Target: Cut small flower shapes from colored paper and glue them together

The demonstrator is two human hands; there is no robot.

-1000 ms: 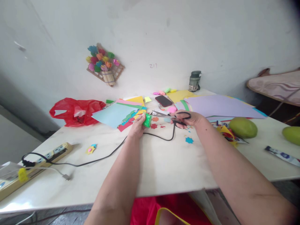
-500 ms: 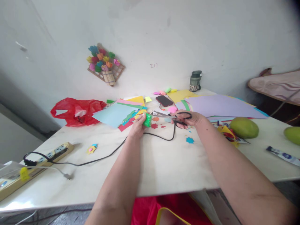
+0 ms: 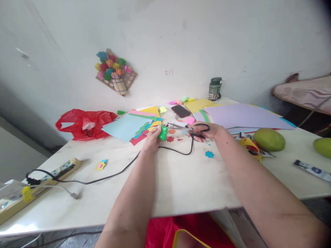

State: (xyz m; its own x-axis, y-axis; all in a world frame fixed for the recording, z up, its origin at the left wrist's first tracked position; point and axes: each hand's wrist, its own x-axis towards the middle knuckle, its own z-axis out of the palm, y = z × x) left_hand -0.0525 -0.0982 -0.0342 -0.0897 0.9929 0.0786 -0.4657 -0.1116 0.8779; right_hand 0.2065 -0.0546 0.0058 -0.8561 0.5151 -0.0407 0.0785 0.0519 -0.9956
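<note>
My left hand is closed on a small shiny green packet above the marble-look table. My right hand grips black-handled scissors, whose blades point left and lie apart, their tips by the packet's upper edge. Beneath and between the hands lie small red and orange paper cut-outs. A blue paper star lies just below my right hand. Left of my left hand are a light blue sheet and a red strip with wavy coloured layers.
A black cable runs across the table to a power strip. Around are a red plastic bag, a phone, purple sheets, a tumbler, green fruit and a tube.
The view has shifted very slightly. Both hands keep their hold on the packet and the scissors, with almost no movement.
</note>
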